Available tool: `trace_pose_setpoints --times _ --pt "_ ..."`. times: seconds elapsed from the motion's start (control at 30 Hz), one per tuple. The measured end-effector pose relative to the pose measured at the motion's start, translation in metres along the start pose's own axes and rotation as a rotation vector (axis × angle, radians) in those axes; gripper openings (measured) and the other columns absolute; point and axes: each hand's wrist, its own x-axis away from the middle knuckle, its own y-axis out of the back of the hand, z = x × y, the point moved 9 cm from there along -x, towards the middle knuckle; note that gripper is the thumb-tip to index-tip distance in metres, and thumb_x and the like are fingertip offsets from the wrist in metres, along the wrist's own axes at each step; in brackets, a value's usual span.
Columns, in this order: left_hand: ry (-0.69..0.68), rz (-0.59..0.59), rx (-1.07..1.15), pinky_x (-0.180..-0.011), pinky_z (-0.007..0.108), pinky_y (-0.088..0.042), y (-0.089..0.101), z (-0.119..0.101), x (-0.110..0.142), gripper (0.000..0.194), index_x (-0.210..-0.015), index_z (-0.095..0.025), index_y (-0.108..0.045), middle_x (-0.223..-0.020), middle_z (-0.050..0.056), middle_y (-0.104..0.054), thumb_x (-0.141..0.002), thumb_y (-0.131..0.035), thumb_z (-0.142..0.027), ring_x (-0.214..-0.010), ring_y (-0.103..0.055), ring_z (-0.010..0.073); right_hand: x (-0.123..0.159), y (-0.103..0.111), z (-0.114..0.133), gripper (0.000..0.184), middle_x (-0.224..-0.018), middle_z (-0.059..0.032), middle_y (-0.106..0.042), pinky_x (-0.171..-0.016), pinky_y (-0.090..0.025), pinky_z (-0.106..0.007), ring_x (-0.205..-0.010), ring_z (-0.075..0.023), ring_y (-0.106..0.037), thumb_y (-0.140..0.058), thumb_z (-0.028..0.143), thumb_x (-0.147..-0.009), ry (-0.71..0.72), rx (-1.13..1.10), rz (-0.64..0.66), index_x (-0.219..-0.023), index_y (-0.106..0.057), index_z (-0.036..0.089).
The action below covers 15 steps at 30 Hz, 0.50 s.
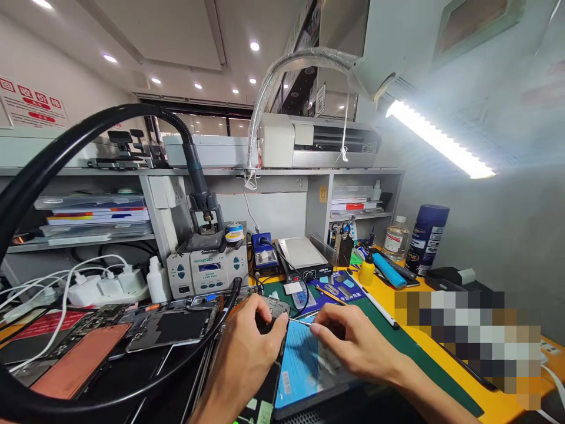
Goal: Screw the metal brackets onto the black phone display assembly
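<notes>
My left hand (249,344) is closed, thumb and forefinger curled at the upper end of an opened phone (279,306), whose grey inner plate shows beyond the fingers. Most of the phone is hidden behind that hand. From the right, my right hand (353,338) pinches a thin metal tool (302,321). The tool's tip points left and reaches my left thumb at the phone's edge; whether it touches the phone I cannot tell. Beneath the right hand lies a blue sheet (300,365) with a clear wrapper on it.
Phone parts and a copper-coloured panel (83,362) cover the left side. A black hose (145,386) loops across from the hot air station (209,268). Behind are a soldering station (263,253) and hot plate (304,253). Bottles and a spray can (427,238) stand right.
</notes>
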Motion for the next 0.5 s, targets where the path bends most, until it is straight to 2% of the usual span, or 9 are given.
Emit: trace_pose_setpoints --times 0.07,0.17,0.3,0.5 --pt "-0.003 0.005 0.002 -0.064 0.031 -0.038 -0.0007 -0.0004 -0.0004 0.03 -0.07 -0.025 -0.042 -0.065 -0.005 -0.054 -0.085 -0.057 -0.047 -0.063 -0.051 0.0175 -0.0004 -0.0003 0.0003 0.028 -0.065 0.004 -0.052 -0.054 -0.032 -0.025 -0.059 -0.0127 -0.043 -0.052 0.036 -0.098 0.003 0.005 -0.001 -0.08 -0.063 0.018" --pt "-0.009 -0.001 0.005 -0.065 0.03 -0.039 -0.0005 -0.001 -0.001 0.03 -0.071 -0.025 -0.041 -0.067 -0.005 -0.055 -0.085 -0.056 -0.047 -0.065 -0.053 0.0173 -0.0005 0.0014 0.0011 0.018 -0.069 0.0043 -0.054 -0.056 -0.034 -0.025 -0.062 -0.0133 -0.045 -0.062 0.035 -0.092 0.015 0.01 -0.03 -0.092 -0.063 0.017" --pt "-0.017 -0.011 0.005 -0.065 0.03 -0.04 0.0006 -0.0009 -0.001 0.03 -0.07 -0.025 -0.041 -0.068 -0.004 -0.057 -0.085 -0.057 -0.046 -0.066 -0.054 0.0175 0.0003 0.0005 0.0031 0.017 -0.068 0.0034 -0.058 -0.057 -0.036 -0.025 -0.061 -0.013 -0.046 -0.061 0.031 -0.093 0.048 0.028 -0.031 -0.083 -0.064 0.018" --pt "-0.035 -0.035 -0.005 -0.066 0.031 -0.04 0.0034 -0.0015 -0.0007 0.029 -0.07 -0.025 -0.042 -0.068 -0.003 -0.059 -0.084 -0.056 -0.046 -0.067 -0.056 0.019 0.0018 0.0006 0.0026 0.016 -0.071 0.0017 -0.062 -0.058 -0.036 -0.025 -0.062 -0.0137 -0.048 -0.065 0.032 -0.09 0.085 0.069 -0.063 -0.095 -0.068 0.017"
